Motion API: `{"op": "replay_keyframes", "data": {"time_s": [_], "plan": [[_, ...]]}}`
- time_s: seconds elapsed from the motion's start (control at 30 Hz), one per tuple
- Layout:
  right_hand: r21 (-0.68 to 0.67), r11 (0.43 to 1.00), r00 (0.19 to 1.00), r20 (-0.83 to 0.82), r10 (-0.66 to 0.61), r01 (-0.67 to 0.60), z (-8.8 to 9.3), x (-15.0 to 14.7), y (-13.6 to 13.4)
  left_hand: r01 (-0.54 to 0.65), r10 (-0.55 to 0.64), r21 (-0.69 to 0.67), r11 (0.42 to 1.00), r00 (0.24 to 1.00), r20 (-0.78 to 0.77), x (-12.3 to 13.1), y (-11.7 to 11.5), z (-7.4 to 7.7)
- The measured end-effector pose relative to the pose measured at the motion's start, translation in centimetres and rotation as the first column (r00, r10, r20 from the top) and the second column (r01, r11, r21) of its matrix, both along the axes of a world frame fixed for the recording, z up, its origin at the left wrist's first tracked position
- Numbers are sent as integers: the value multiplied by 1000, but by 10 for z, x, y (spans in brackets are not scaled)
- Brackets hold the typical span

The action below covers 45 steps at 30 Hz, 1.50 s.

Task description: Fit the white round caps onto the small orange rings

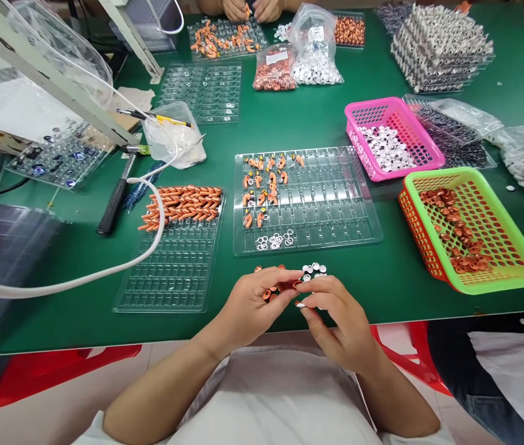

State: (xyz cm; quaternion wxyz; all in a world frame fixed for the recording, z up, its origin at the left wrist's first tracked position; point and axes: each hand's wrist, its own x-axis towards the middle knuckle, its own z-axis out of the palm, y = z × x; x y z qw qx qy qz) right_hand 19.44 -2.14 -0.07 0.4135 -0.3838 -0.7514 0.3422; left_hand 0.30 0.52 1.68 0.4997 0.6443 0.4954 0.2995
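Note:
My left hand (255,303) is closed near the table's front edge, its thumb and forefinger pinching a small orange-brown piece (296,284). Close beside it, my right hand (343,318) pinches a small white cap (300,304) with an orange edge, and its forefinger reaches the orange-brown piece. Fingers partly hide both pieces. Loose orange round pieces (269,293) lie behind my left hand, and white round caps (314,269) lie behind my right. Beyond them is a clear compartment tray (336,204) with curved orange parts (272,180) and white rings (275,240).
To the right stand a pink basket (357,133) of white caps and a green basket (516,259) of orange pieces. Left are a tray (164,278) with orange parts (183,204), a hammer (116,201) and a white cable (144,253). Another person's hands (253,9) work at the far side.

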Motion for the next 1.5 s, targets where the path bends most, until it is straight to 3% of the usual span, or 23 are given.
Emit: {"op": "replay_keyframes", "data": {"time_s": [0.13,0.27,0.33,0.43,0.57,0.7,0.97,1.13,1.5], "plan": [[-173,984,998,-47,-37,29,4,2,1,17,-17,-56,998,1000,0,-1,1,2],[-404,904,976,-95,-195,141,11,3,2,-13,62,-251,968,980,188,2,2,3],[-467,872,973,-89,-211,147,12,3,4,-11,99,-305,952,956,277,5,3,2],[-518,847,971,-117,-210,121,12,1,7,-18,113,-300,954,947,301,8,1,0],[-570,815,957,-168,-238,103,9,-1,9,-41,79,-188,981,977,197,9,-2,-2],[-587,802,946,-185,-268,113,6,0,9,-40,43,-35,999,996,74,10,-2,0],[-514,844,956,-138,-258,154,5,1,9,6,8,190,982,997,-72,12,-2,-2],[-468,868,957,-133,-257,168,5,-1,10,-1,15,214,977,998,-64,14,-3,-3],[-513,848,980,-64,-191,132,11,2,17,16,15,242,970,992,-126,13,-3,-6]]}}
